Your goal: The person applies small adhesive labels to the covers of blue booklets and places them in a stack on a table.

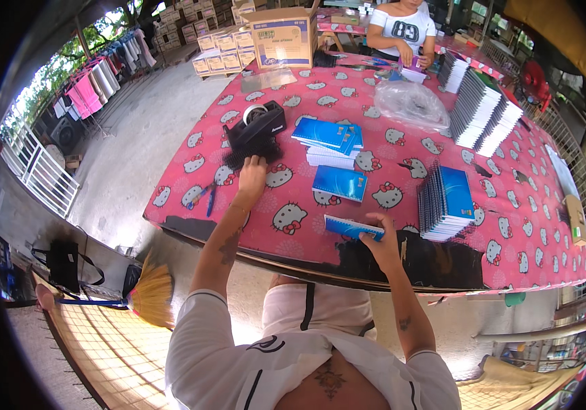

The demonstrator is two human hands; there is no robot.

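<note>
My left hand reaches to a small heap of black binding coils, its fingers closed at the near edge of the heap. Just beyond sits a black tape dispenser with a roll of tape. In my right hand is a blue-covered notepad, tilted up on edge above the table's near side. One blue notepad lies flat beyond it. Behind that is an uneven stack of blue notepads, white page edges showing. To the right, coil-bound blue notebooks stand in a pile.
Blue-handled pliers lie left of my left forearm. A crumpled clear plastic bag and tall notebook stacks are farther back. Across the pink patterned table, a person handles a purple item. A carton stands at the far left.
</note>
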